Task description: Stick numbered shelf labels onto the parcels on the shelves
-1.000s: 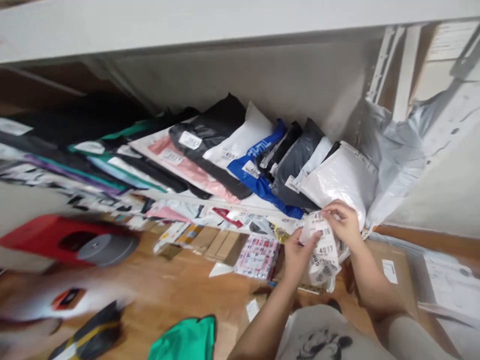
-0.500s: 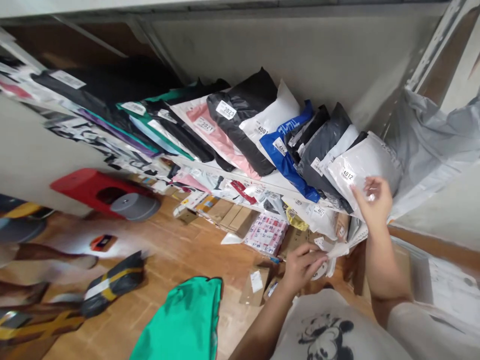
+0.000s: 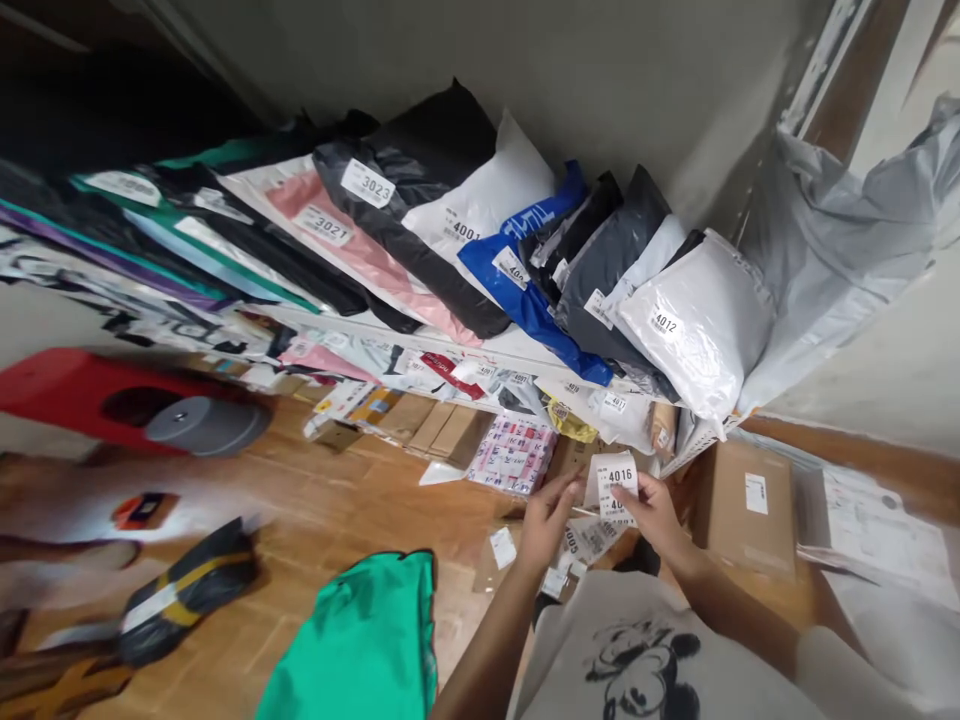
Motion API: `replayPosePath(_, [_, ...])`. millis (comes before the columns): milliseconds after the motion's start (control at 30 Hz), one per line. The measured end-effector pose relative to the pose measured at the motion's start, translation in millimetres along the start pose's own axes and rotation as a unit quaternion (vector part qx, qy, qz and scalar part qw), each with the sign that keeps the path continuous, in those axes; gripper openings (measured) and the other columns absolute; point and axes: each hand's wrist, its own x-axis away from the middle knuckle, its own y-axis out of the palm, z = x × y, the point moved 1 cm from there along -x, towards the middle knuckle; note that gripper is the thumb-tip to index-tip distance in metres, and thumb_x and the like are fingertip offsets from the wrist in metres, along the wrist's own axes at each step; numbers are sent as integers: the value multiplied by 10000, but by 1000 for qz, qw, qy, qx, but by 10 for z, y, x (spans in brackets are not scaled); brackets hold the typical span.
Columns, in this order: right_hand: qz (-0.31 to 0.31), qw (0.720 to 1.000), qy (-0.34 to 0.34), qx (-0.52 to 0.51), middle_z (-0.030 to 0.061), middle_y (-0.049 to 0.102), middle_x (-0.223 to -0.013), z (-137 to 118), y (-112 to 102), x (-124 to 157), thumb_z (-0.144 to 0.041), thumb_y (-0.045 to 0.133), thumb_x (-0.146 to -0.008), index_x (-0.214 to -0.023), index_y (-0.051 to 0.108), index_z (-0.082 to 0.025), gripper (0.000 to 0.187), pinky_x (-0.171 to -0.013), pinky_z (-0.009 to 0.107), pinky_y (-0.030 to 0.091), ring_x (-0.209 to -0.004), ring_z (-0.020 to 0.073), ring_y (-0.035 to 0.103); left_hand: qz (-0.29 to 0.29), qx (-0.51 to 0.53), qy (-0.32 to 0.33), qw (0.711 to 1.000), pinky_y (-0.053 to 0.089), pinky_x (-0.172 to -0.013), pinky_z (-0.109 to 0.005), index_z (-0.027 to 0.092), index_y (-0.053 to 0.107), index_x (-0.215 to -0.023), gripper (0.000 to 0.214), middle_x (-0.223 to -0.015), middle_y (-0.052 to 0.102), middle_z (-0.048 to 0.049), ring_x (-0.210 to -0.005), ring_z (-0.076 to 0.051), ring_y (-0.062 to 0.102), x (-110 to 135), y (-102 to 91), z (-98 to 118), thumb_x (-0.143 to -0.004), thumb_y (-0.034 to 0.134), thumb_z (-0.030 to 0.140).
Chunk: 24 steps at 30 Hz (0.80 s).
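Note:
A strip of white number labels (image 3: 619,463), with 4016 readable on top, is in front of my chest. My right hand (image 3: 658,520) pinches its right edge, thumb across the printed side. At the strip's left side is my left hand (image 3: 551,515), fingers closed on its edge, partly hidden. More of the strip, reading 4005, hangs below between the hands. Above them on the shelf leans a white plastic parcel (image 3: 709,320) labelled 4012, touched by neither hand.
Labelled parcels line the upper shelf, among them a blue one (image 3: 536,285) and a black one (image 3: 420,165). Cardboard boxes (image 3: 454,435) lie below. A green bag (image 3: 360,640) is near the floor; a black taped parcel (image 3: 187,595) lies left by another person's feet. A carton (image 3: 750,510) stands right.
My right hand has left the 4012 parcel and come down to the label strip. The strip is now raised and turned so its numbers show. The view has shifted right.

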Motion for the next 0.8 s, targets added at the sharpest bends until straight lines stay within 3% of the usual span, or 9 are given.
replayPosePath(100, [-20,1000,7,1,-5,712,-760,23,-2,-44,-595,770,-692,-809,689,-320,310,-737,458,587,-776,303,691,-2,46,-63,997,519,-626,-293,146,696,-1188,686,-974,747,-101,-673,-174,638,-37,107,-19,-681,742,606])
replayPosePath(200, [-43,999,15,5,9,696,-775,80,-20,-52,-543,779,-705,-837,670,-302,295,-762,447,577,-804,294,684,-6,43,-71,996,466,-571,-259,147,737,-989,583,-816,720,-59,-580,-135,567,-13,256,-17,-697,706,650])
replayPosePath(267, [-12,1000,-1,18,19,682,-811,129,-64,-17,-512,786,-707,-897,632,-284,335,-742,419,570,-798,269,670,-3,38,-65,997,451,-588,-259,163,724,-809,509,-724,685,-44,-601,-145,561,66,306,-23,-750,646,663])
replayPosePath(367, [42,997,-54,44,32,668,-947,182,-121,113,-442,840,-660,-1014,592,-266,467,-729,348,554,-849,226,654,-21,18,-50,998,426,-621,-259,184,693,-690,435,-681,654,-30,-626,-149,547,279,223,-62,-772,665,610])
replayPosePath(467, [-27,992,-78,93,38,671,-866,241,-12,360,-413,801,-730,-887,663,-239,272,-692,306,529,-796,199,642,-100,-26,8,995,421,-678,-270,187,677,-654,394,-678,651,-35,-666,-160,571,559,-36,-169,-835,640,535])
replayPosePath(533, [-32,990,-73,114,37,655,-738,337,192,600,-450,765,-766,-741,673,-226,243,-657,307,522,-715,195,627,-130,-27,20,991,431,-713,-274,185,703,-744,332,-749,687,-47,-725,-175,606,756,-272,-304,-850,638,493])
replayPosePath(633, [82,991,-36,99,54,673,-711,604,671,1058,-545,793,-699,-727,688,-219,344,-642,332,548,-685,216,639,-163,1,-10,986,424,-692,-262,185,723,-853,263,-810,717,-42,-734,-173,610,1057,-666,-583,-844,647,437])
replayPosePath(733, [181,979,-5,93,60,687,-703,903,1289,1587,-565,822,-645,-730,707,-219,374,-609,330,557,-657,220,644,-225,-20,-8,974,379,-625,-247,191,692,-749,289,-687,658,-8,-651,-146,552,1390,-1107,-871,-874,594,433])
replayPosePath(800, [198,975,12,94,55,683,-690,1041,1721,1923,-542,816,-667,-709,714,-224,336,-594,318,556,-642,213,639,-249,-52,-2,967,349,-589,-248,193,648,-685,350,-610,589,8,-607,-138,507,1619,-1436,-1038,-877,577,477])
